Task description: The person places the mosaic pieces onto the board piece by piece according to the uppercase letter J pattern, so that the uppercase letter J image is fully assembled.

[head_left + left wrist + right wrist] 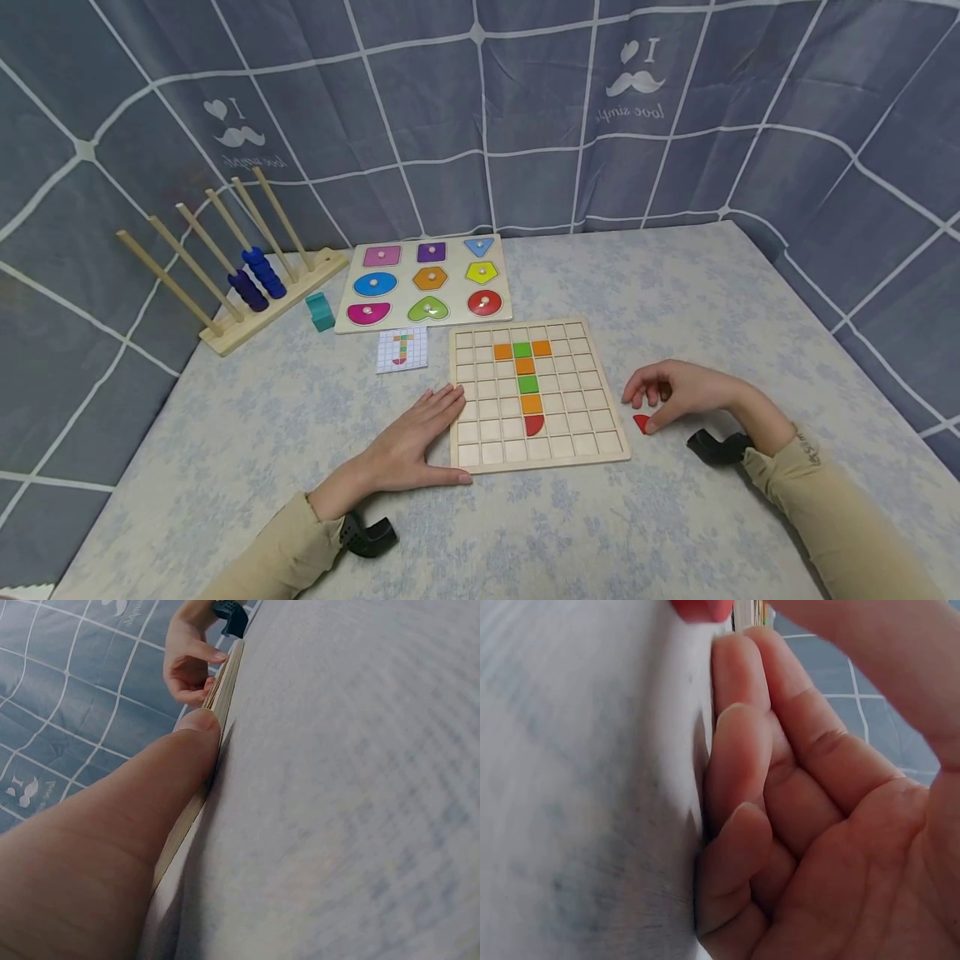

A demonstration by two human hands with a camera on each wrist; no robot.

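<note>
A wooden grid board (491,454) lies flat on the table, with orange and green squares set in a T shape and a red quarter-circle tile (534,425) at its foot. My left hand (408,446) rests at the board's left edge, fingers extended, thumb along the near-left corner. In the left wrist view the thumb (191,757) touches the board's side (180,836). Right of the board, my right hand (686,393) has its thumb tip against a loose red tile (641,422). Its other fingers (739,754) are bent loosely near the cloth, apart from that tile.
A small pattern card (402,350) lies left of the grid board. Behind it sits a knobbed shape puzzle (401,297). At the back left stand a wooden peg rack (266,310) with blue pieces and a teal block (320,312). A gridded curtain (540,100) surrounds the table.
</note>
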